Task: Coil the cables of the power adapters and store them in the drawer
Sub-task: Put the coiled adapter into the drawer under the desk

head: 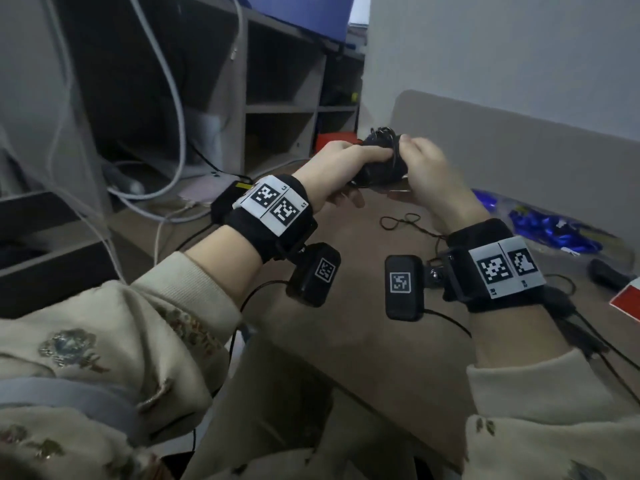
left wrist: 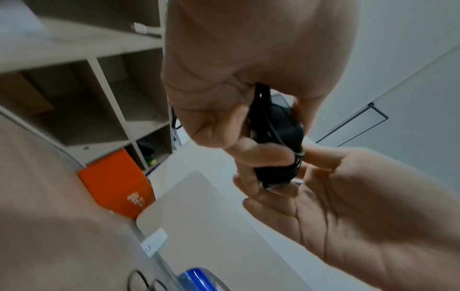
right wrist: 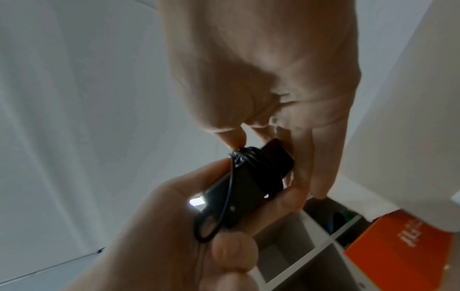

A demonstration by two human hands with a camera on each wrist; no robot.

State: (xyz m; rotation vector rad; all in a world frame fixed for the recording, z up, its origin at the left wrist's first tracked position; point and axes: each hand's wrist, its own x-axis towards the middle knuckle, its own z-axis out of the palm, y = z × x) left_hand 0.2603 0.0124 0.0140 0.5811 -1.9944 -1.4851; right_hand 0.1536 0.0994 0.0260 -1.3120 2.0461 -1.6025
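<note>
both hands [head: 349, 161] clasped round cable-wrapped adapter [right wrist: 248, 177]

Matt black plastic power adapter [right wrist: 245, 189], thin smooth black cable [right wrist: 251, 157]; matt brown wood-look desk [head: 363, 341]; glossy blue wrappers [head: 547, 226].

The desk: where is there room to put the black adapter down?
Bare brown desk lies just below both hands, between the two wrist cameras and the near edge. It is crowded to the right, by the blue wrappers and thin black cords, and to the left by the white cables.
</note>
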